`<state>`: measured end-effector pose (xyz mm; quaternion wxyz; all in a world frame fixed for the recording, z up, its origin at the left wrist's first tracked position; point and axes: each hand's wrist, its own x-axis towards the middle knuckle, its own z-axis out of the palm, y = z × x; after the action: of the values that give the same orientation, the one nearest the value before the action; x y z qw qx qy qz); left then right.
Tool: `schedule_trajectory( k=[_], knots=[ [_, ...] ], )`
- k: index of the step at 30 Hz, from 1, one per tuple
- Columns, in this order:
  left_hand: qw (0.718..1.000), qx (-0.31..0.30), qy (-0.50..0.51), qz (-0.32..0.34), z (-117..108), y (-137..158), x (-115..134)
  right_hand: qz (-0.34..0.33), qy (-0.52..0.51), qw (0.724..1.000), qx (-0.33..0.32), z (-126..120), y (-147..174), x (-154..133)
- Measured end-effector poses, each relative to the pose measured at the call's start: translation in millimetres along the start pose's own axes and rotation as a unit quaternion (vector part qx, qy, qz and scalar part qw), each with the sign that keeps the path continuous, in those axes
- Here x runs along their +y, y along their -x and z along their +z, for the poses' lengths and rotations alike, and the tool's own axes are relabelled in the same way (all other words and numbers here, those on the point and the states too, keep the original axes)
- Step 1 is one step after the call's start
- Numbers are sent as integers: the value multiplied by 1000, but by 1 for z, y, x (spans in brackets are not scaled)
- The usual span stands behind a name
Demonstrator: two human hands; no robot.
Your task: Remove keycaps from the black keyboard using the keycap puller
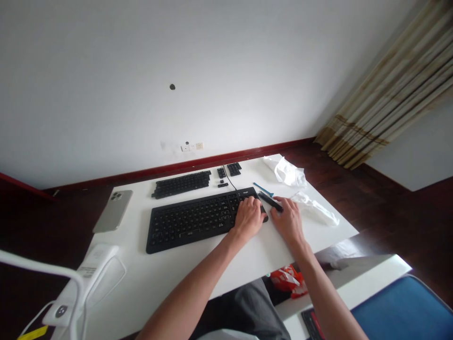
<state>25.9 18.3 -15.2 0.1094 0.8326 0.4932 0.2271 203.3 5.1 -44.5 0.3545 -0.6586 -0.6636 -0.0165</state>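
Observation:
A black keyboard point(191, 221) lies at a slant on the white table; its key caps are off and the bare key posts show. My left hand point(248, 216) presses on its right end with bent fingers, the thumb near the right edge. Beside that edge my right hand point(287, 216) is closed around a slim black pen-like tool point(271, 201), whose far tip points up and left, too small to make out. A thin blue tool point(264, 189) lies just beyond it. Behind the keyboard rest the removed key caps, in a large block point(182, 184) and smaller groups point(234, 169).
Crumpled white tissue point(286, 171) and another white wrapper point(314, 209) lie at the right. A phone point(113, 211) rests at the left edge, near a white power strip point(94, 267) with cables. Beyond the table point(244, 264) stands the wall. A blue seat point(406, 309) is at lower right.

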Motion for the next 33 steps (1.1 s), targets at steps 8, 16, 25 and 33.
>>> schedule_trajectory(
  k=[8, 16, 25, 33],
  knots=[
    [999, -2, 34, 1, -1, 1, -5, -34, -42, 998, 17, -10, 1, -13],
    [998, 26, -13, 47, -13, 15, -10, -3, -78, 985, -154, -13, 0, -36],
    [993, 12, -102, 61, -3, 18, -18, -63, 8, 955, -290, -12, -27, -48],
    [988, 7, -137, 67, 3, 19, -18, -70, -25, 957, -282, -14, -25, -48]
  ],
)
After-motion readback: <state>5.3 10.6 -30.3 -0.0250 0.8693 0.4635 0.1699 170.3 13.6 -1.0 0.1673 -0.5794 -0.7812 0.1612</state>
